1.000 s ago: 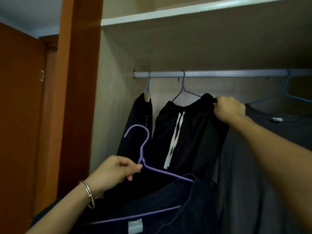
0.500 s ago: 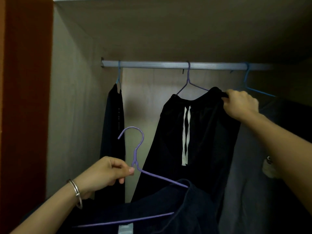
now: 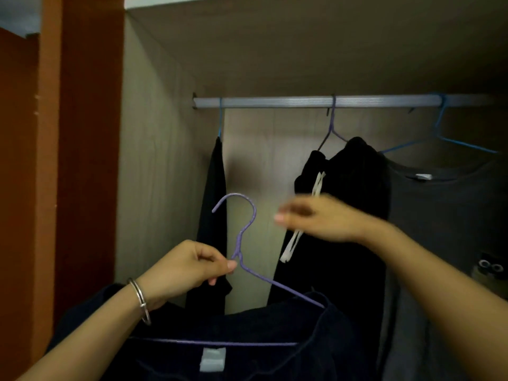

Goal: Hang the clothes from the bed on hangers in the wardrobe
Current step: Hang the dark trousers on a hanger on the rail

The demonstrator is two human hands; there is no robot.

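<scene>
My left hand (image 3: 183, 268) pinches the neck of a purple wire hanger (image 3: 239, 237), its hook pointing up and left. A dark navy garment (image 3: 247, 334) with a white label hangs on that hanger at the bottom of the view. My right hand (image 3: 321, 218) is blurred in the air to the right of the hook, fingers loose and holding nothing. Above runs the silver wardrobe rail (image 3: 275, 102). Black drawstring trousers (image 3: 349, 193) hang from the rail on a purple hanger behind my right hand.
A thin black garment (image 3: 214, 204) hangs on a blue hanger at the rail's left end. A grey shirt (image 3: 445, 215) on a blue hanger fills the right. The wardrobe's side wall (image 3: 154, 160) and an orange-brown door frame (image 3: 82, 133) stand at left.
My right hand has let go of the black trousers' top and dropped down and left toward the purple hook. The trousers now hang further right along the rail.
</scene>
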